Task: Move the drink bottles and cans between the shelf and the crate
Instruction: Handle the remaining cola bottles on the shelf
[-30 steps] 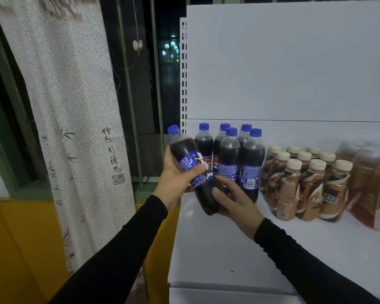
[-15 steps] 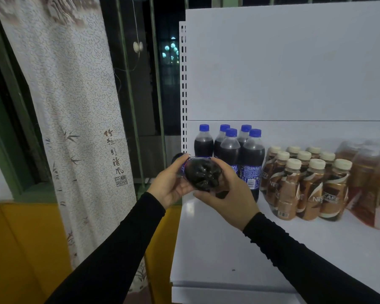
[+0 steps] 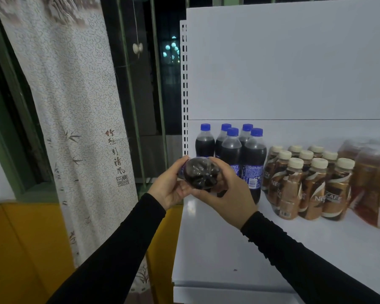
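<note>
A dark cola bottle (image 3: 199, 173) lies tipped with its base toward me, just left of the white shelf's (image 3: 239, 242) front corner. My left hand (image 3: 170, 187) grips its left side and my right hand (image 3: 227, 191) curls round its right side. Behind it, several upright cola bottles with blue caps (image 3: 232, 150) stand at the shelf's back left. Brown coffee bottles with cream caps (image 3: 309, 185) stand in rows to their right. No crate is in view.
Wrapped packs of amber drinks (image 3: 373, 183) fill the shelf's far right. A patterned white curtain (image 3: 75, 119) hangs at the left before a dark window with green bars. A yellow wall panel (image 3: 20, 249) runs below.
The held bottle has turned from slanted with its cap up-left to lying with its base toward me. My right hand has moved up round its right side.
</note>
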{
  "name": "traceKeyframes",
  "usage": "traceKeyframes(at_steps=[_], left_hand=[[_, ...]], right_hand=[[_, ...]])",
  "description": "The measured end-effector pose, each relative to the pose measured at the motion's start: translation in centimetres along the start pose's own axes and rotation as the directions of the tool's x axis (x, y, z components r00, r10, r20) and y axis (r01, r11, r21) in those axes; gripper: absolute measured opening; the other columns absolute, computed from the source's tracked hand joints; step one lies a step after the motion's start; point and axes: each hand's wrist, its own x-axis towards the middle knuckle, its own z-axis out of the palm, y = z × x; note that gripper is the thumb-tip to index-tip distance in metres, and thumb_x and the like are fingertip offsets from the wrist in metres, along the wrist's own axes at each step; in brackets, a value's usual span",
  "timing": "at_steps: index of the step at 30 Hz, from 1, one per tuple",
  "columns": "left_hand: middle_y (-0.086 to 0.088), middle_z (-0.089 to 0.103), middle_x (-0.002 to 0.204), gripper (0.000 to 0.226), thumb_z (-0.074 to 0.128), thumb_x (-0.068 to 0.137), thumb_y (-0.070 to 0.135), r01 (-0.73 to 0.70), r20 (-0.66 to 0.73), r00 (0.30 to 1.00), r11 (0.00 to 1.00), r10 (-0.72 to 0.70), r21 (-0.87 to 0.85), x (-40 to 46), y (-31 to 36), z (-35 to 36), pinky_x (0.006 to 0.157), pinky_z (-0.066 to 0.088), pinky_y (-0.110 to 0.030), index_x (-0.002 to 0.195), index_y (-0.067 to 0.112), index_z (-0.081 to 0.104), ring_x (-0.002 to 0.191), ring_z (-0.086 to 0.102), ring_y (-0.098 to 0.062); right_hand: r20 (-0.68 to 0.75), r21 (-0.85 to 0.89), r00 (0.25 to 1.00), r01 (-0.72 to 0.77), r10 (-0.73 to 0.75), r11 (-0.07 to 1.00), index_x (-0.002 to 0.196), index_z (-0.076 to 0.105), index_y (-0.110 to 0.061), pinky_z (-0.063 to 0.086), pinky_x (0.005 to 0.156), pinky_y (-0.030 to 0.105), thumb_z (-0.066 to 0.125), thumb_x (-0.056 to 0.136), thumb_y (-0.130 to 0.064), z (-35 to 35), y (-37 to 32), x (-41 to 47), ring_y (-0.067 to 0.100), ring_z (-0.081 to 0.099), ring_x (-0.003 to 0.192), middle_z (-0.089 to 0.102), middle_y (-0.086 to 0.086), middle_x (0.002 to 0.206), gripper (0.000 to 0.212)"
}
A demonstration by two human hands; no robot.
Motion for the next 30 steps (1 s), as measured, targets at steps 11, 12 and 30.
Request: traceKeyframes(at_steps=[11, 12, 30], left_hand=[[-0.013, 0.066, 0.125, 0.086, 0.079, 0.080, 0.003, -0.348, 0.079, 0.937, 0.887, 0.341, 0.304, 0.3, 0.7, -0.2, 0.082, 0.060, -0.051, 0.141, 0.045, 0.035, 0.101, 0.073, -0.031], [-0.014, 0.066, 0.125, 0.094, 0.079, 0.078, 0.000, -0.389, 0.127, 0.921, 0.852, 0.368, 0.351, 0.2, 0.6, -0.2, 0.086, 0.059, -0.053, 0.145, 0.046, 0.033, 0.105, 0.071, -0.031], [0.039, 0.061, 0.114, 0.075, 0.089, 0.070, 0.009, -0.676, 0.542, 0.708, 0.211, 0.453, 0.706, -3.6, 0.3, 1.3, 0.102, 0.047, -0.017, 0.120, 0.048, 0.050, 0.115, 0.058, 0.008]], right_hand=[[0.275, 0.115, 0.931, -0.280, 0.240, 0.953, 0.131, 0.030, -0.062, 0.052, 0.097, 0.028, 0.056, 0.074, -0.080, -0.7, 3.1, -1.0, 0.005, 0.060, 0.116, 0.058, -0.009, 0.130, 0.066], [0.283, 0.114, 0.925, -0.293, 0.252, 0.949, 0.130, 0.031, -0.063, 0.053, 0.093, 0.024, 0.057, 0.077, -0.077, -0.7, 3.3, -0.8, 0.002, 0.061, 0.113, 0.060, -0.011, 0.127, 0.060], [0.021, 0.033, 0.969, -0.247, 0.246, 0.969, 0.127, 0.054, -0.021, 0.053, 0.091, 0.023, 0.084, 0.075, -0.007, -0.3, 7.2, -0.8, 0.007, 0.064, 0.110, 0.068, -0.011, 0.116, 0.062]])
